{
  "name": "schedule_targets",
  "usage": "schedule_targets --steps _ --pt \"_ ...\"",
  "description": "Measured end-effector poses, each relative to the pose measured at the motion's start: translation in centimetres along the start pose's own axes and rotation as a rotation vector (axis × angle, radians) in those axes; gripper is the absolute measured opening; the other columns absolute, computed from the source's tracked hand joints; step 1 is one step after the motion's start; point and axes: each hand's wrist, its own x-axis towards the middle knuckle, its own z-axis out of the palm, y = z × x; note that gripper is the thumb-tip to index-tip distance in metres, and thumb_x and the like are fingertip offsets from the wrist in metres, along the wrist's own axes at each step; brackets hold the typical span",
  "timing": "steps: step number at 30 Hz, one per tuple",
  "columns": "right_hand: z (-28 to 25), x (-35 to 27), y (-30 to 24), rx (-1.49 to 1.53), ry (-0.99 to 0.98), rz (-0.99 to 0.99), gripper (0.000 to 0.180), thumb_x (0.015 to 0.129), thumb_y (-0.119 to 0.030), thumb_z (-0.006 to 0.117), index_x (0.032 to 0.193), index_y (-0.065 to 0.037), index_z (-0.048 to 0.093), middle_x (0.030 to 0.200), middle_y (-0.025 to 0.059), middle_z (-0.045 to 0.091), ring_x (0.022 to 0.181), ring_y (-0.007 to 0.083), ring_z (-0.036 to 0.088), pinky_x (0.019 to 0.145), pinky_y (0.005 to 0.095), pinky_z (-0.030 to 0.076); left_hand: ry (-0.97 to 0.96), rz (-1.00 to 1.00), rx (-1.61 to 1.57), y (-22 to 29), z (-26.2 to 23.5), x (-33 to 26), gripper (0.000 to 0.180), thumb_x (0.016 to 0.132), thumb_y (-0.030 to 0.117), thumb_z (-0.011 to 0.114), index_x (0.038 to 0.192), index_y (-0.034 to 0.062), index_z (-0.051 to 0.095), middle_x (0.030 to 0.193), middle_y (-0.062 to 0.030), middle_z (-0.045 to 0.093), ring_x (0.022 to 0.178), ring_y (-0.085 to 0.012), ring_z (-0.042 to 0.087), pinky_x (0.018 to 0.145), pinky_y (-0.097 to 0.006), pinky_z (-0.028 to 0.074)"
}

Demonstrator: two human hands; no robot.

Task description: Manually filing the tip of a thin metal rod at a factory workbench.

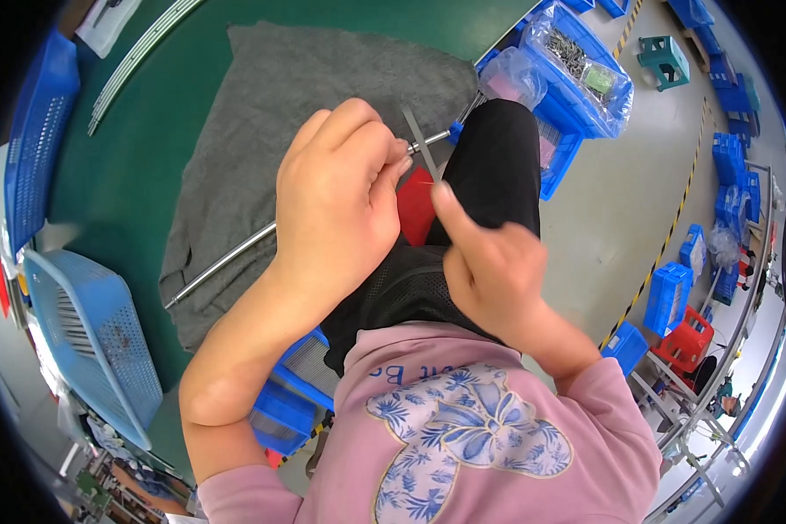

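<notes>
My left hand [336, 188] is closed round a slim shiny metal rod [227, 261]. The rod slants from the lower left, passes under my palm and comes out past my fingertips, where it reaches a small blue piece [455, 131]. In my right hand [498, 266] is a thin flat grey metal file [422, 144], its far end pointing up and left. My index finger stretches along it while the other fingers curl in. The file crosses the rod just beyond my left fingertips; whether they touch I cannot tell. Below the crossing, a red piece [417, 208] lies by my thigh.
A grey cloth [271, 113] covers part of the green table [358, 22]. Several thin rods [135, 57] lie at the far left, near a light-blue perforated basket [118, 332]. A blue bin [616, 118] of small metal parts stands at the upper right, a green stool [664, 61] beyond.
</notes>
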Motion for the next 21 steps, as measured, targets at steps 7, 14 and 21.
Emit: schedule_targets --steps 7,14,21 --pt "3.6 1.5 1.5 -0.009 0.261 -0.098 0.057 0.059 0.001 0.062 0.116 -0.005 0.066 0.051 -0.0018 0.041 0.041 0.0132 0.042 0.044 0.0286 0.035 -0.015 0.002 0.008 0.0 0.0 0.4 0.016 0.068 -0.01 0.068 0.071 -0.0022 0.054 0.072 -0.0093 0.053 0.065 -0.0235 0.054 0.057 -0.031 0.043" --pt "5.5 2.1 2.5 0.018 0.405 -0.169 0.053 0.058 0.006 0.061 0.109 -0.003 0.069 0.047 -0.0029 0.041 0.037 0.0114 0.039 0.041 0.0259 0.029 -0.032 0.028 0.02 -0.1 0.2 0.3 0.015 0.069 -0.009 0.068 0.072 -0.0028 0.054 0.072 -0.0092 0.053 0.063 -0.0229 0.053 0.056 -0.031 0.043" --pt "4.5 -0.4 1.9 0.039 0.254 -0.089 0.052 0.061 0.008 0.06 0.112 -0.001 0.066 0.051 0.0011 0.044 0.041 0.0148 0.041 0.043 0.0288 0.034 -0.026 0.006 -0.003 -0.1 0.2 0.2 0.015 0.067 -0.008 0.067 0.071 -0.0008 0.055 0.072 -0.0082 0.053 0.065 -0.0249 0.053 0.057 -0.034 0.043"
